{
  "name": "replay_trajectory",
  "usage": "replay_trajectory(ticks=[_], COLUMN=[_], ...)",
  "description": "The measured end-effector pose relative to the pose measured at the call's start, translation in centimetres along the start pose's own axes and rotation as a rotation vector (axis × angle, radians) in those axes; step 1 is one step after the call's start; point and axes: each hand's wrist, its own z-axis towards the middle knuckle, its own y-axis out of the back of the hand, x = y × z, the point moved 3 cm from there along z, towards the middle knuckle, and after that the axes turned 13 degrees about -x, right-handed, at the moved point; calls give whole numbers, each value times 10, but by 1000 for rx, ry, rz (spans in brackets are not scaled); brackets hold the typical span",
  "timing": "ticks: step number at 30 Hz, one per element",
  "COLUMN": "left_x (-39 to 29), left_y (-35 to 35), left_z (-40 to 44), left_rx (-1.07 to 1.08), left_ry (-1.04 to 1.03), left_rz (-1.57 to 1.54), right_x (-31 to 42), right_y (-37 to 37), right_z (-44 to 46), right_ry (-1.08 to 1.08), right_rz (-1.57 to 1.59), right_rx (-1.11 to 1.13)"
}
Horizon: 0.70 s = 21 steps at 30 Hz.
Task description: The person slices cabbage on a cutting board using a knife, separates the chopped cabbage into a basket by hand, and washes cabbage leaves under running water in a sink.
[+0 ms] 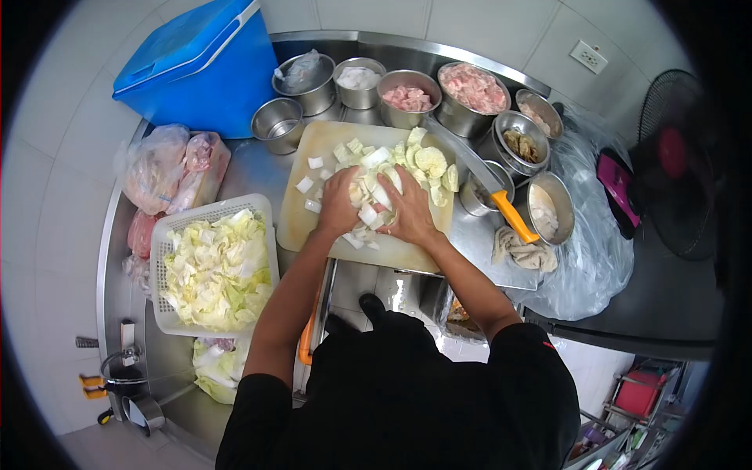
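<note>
Both my hands are cupped around a heap of chopped cabbage (368, 213) on the pale cutting board (299, 218). My left hand (339, 204) presses in from the left side, fingers curved over the white pieces. From the right, my right hand (409, 208) grips the same heap, its fingers spread partly across it. Loose white squares and yellow-green leaf pieces (431, 162) lie around and beyond the hands. A knife with an orange handle (514, 217) rests to the right of the board, blade pointing away from me. Some of the cabbage is hidden under my palms.
A white perforated basket (270, 235) of cut cabbage stands left, near bagged meat (157, 168). Behind the board are several metal pots, including one of raw meat (472, 88), and a blue cooler (196, 70). A cloth (523, 252) and plastic bag (591, 258) lie right.
</note>
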Motion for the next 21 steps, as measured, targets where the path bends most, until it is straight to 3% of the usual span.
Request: replay_trajectory(ticks=[3,6,14,18,19,21], left_x=[8,19,-7,4,14,2], left_y=[-6,-16,-10,-33,-49,-38], left_z=[2,7,18,26,28,34], left_rx=[-68,-119,-142,-248,-216,-256], left_ry=[-75,-114,240,236,260,230], left_rz=[-169,-344,-544,-579,-705,-638], right_x=[1,-15,7,-17,-20,-13], right_y=[-5,-31,-11,-24,-24,-10], right_z=[12,19,45,51,53,57], right_ry=[-14,95,-39,102,88,62], right_rz=[33,77,243,285,285,278], right_rx=[15,-153,-72,-188,-180,-181])
